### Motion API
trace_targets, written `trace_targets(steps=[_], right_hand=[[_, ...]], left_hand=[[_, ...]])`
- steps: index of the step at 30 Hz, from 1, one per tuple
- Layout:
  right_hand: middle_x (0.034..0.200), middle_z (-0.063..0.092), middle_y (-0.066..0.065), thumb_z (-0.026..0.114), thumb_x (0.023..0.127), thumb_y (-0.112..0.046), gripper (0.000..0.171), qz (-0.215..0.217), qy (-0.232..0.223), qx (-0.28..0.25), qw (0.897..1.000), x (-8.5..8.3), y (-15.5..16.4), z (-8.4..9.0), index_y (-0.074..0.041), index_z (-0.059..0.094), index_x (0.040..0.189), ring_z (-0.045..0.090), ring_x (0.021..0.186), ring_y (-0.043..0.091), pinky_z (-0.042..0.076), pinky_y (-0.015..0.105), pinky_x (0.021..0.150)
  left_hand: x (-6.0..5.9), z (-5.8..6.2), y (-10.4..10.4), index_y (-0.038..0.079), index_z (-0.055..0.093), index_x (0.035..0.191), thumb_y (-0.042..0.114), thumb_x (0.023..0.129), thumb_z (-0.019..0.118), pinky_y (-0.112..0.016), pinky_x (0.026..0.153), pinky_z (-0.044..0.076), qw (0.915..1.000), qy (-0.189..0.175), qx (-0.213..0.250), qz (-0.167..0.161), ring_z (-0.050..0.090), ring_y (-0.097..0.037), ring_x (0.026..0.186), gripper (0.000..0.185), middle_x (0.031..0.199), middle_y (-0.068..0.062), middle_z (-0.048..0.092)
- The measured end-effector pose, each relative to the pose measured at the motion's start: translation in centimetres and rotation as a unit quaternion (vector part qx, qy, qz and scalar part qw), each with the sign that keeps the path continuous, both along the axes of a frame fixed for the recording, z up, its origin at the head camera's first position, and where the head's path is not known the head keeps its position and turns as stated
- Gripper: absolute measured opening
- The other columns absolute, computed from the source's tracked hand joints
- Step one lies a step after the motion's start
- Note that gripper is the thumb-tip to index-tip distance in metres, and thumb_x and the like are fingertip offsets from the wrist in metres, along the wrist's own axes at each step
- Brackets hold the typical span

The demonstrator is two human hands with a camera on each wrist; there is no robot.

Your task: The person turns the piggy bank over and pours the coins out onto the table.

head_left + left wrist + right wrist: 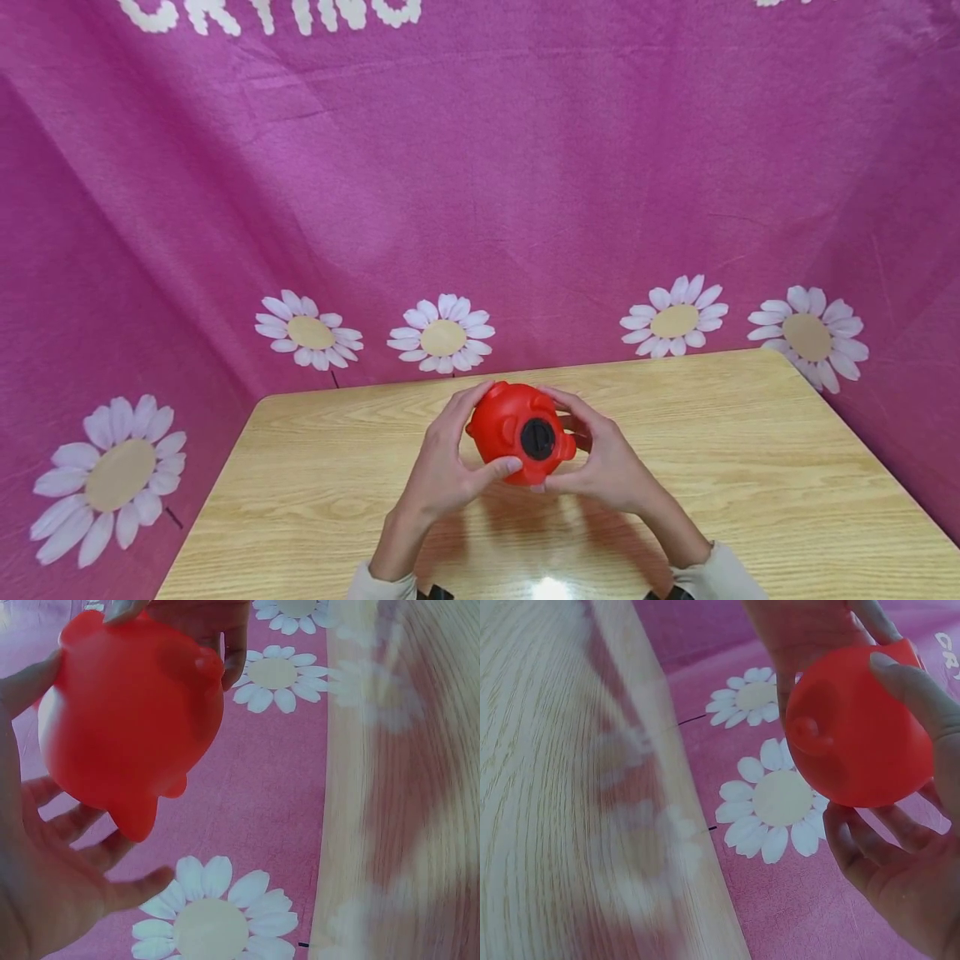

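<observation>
A round red piggy bank point(491, 421) is held up over the table between both hands, its underside tilted toward the head camera. Set in that underside is a black round plug point(537, 438), with stubby red feet around it. My left hand point(442, 471) grips one side, thumb across the near face and fingers behind. On the opposite side my right hand point(611, 467) holds it between thumb and fingers. A small curled tail point(808, 735) shows in the right wrist view. The left wrist view shows the bank's smooth red body point(135, 712) and pointed bumps; the plug is hidden there.
Below the hands lies a light wood-grain table point(315, 500) with rounded far corners. A magenta cloth point(525, 208) printed with white daisies hangs behind it and along both sides. Shadows of the hands fall on the tabletop.
</observation>
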State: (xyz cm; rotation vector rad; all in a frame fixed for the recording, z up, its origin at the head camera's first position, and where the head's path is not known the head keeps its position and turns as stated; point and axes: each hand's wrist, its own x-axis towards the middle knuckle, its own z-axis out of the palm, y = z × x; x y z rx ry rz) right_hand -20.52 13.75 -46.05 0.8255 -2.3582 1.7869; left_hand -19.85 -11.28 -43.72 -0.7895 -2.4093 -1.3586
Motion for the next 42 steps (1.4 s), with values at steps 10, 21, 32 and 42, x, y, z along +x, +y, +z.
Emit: trace_targets(steps=[10,21,32,42], right_hand=[[0.15,0.06,0.009,0.098,0.076,-0.015,0.1,0.039,-0.018,-0.01,0.999,0.0,0.3,0.1,-0.027,0.047,0.161,0.069,0.125,0.017,0.063,0.032,0.096],[0.143,0.066,0.011,0.096,0.079,-0.01,0.095,0.056,-0.002,-0.022,0.998,-0.1,0.8,0.1,-0.021,0.049,0.161,0.074,0.112,0.014,0.064,0.031,0.093],[0.138,0.069,-0.001,0.097,0.076,-0.011,0.089,0.006,0.072,0.005,0.997,0.1,0.3,0.9,-0.022,0.057,0.155,0.069,0.122,0.009,0.064,0.032,0.097],[0.132,0.072,-0.001,0.099,0.075,-0.018,0.087,-0.015,0.1,0.031,0.994,0.3,0.2,1.1,-0.021,0.059,0.153,0.07,0.114,0.01,0.065,0.034,0.093]], left_hand=[[0.0,0.2,-0.5,0.026,0.041,0.163,0.034,0.076,0.096,-0.033,0.098,0.061,0.9981,-0.027,-0.014,-0.053,0.06,-0.016,0.131,0.103,0.151,0.006,0.058],[0.0,0.1,-0.4,0.02,0.049,0.157,0.033,0.071,0.1,-0.029,0.085,0.063,0.9994,0.007,0.012,-0.033,0.063,-0.017,0.123,0.1,0.143,0.001,0.064],[0.3,0.1,-0.3,0.022,0.049,0.155,0.039,0.072,0.099,-0.03,0.089,0.064,0.9991,0.026,0.025,0.023,0.062,-0.016,0.123,0.099,0.144,0.003,0.061],[0.1,0.2,-0.2,0.013,0.046,0.155,0.036,0.073,0.099,-0.036,0.099,0.064,0.9995,0.028,0.008,0.009,0.062,-0.018,0.13,0.1,0.146,0.001,0.059]])
